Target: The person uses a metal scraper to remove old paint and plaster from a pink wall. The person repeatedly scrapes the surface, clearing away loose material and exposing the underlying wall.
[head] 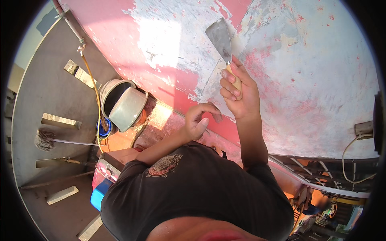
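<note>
My right hand (241,87) grips the pale wooden handle of a putty knife (219,39), its thumb and fingers wrapped round it. The broad metal blade, smudged grey, points up and to the left in front of the wall (280,78). Whether the blade touches the wall I cannot tell. Pink paint on that wall is largely worn off, leaving whitish and grey patches and a thin slanting crack. My left hand (199,120) is lower and to the left, before my chest. Its fingers are loosely bent, apart from the thumb, and hold nothing.
At the left, large basins (128,108) lean by a blue pail (104,128), below a tap with a yellow hose (93,81). A mop (45,140) rests against the slotted grey wall (60,99). A person (315,208) is at the lower right, beyond a window grille (322,171).
</note>
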Motion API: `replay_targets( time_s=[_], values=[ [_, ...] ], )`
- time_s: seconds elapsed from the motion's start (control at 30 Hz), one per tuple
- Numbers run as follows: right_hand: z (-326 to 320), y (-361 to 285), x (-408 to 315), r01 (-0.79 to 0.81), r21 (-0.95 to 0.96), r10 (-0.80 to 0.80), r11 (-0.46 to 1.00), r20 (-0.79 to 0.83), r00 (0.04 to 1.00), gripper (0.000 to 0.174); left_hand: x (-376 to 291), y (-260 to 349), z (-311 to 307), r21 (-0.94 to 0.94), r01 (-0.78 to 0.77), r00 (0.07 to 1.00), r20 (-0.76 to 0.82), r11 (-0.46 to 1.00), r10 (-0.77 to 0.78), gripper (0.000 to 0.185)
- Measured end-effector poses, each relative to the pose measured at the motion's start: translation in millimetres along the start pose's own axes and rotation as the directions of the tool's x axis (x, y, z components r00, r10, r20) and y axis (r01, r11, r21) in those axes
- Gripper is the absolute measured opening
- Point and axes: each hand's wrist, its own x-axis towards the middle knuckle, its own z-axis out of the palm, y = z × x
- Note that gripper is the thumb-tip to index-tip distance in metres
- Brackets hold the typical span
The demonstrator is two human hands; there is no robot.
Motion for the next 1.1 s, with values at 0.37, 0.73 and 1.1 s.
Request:
replay_targets(
  time_s=[0.37,0.73,1.1],
  values=[
    [-4.6,-6.9,-7.8,0.016,0.003,-0.016,1.0,-0.016,1.0,0.025,-3.8,-1.7,1.2,-0.075,-0.021,0.999,-0.039,0.997,0.018,0.033],
    [-6.2,-4.9,-5.3,0.025,-0.029,-0.027,0.999,-0.069,0.997,0.029,-5.7,0.4,0.8,-0.063,0.017,0.998,-0.055,0.998,-0.021,0.032],
    [-10.4,-15.3,-5.5,-0.118,0.126,0.112,0.985,0.048,0.993,0.021,-8.5,0.5,-1.3,-0.075,0.056,0.996,-0.067,0.996,-0.061,0.032]
  ],
)
